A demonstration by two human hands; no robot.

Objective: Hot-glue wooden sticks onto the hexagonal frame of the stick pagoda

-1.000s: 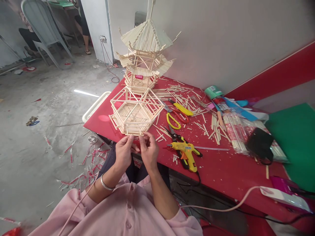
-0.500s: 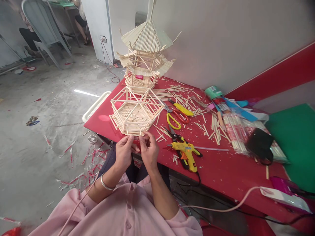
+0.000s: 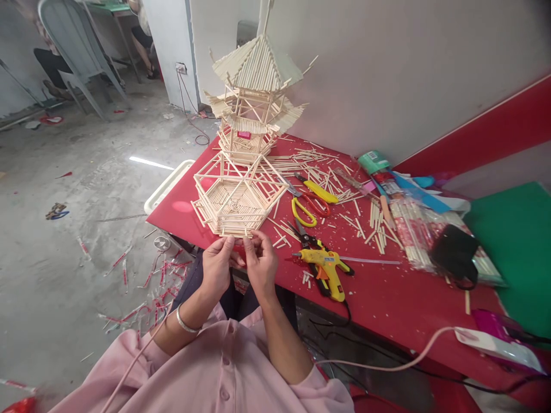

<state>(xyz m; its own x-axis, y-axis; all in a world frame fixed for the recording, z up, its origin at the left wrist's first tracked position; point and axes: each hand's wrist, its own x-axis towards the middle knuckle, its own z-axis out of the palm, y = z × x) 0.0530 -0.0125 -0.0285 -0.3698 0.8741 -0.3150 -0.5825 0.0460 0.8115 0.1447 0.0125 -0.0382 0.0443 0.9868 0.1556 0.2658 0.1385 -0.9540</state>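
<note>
A hexagonal frame of thin wooden sticks (image 3: 239, 221) sits at the near corner of the red table, its floor laid in a spiral pattern. At its front edge, two short stick ends jut toward me. My left hand (image 3: 218, 265) pinches the left one between thumb and fingers. Beside it, my right hand (image 3: 260, 261) is closed in the same way on the right one. The fingers curl beneath the edge and are partly hidden. Behind the frame rises a pagoda model (image 3: 258, 86) of the same sticks, with tiered roofs.
Right of the frame lie scissors (image 3: 310, 207), a yellow-handled cutter (image 3: 321, 191), black pliers (image 3: 301, 232) and a yellow glue gun (image 3: 325, 265). Loose sticks (image 3: 327, 172) are scattered behind them. Packed sticks (image 3: 413, 229) lie farther right on the red table (image 3: 387, 304). People sit near a chair (image 3: 71, 46).
</note>
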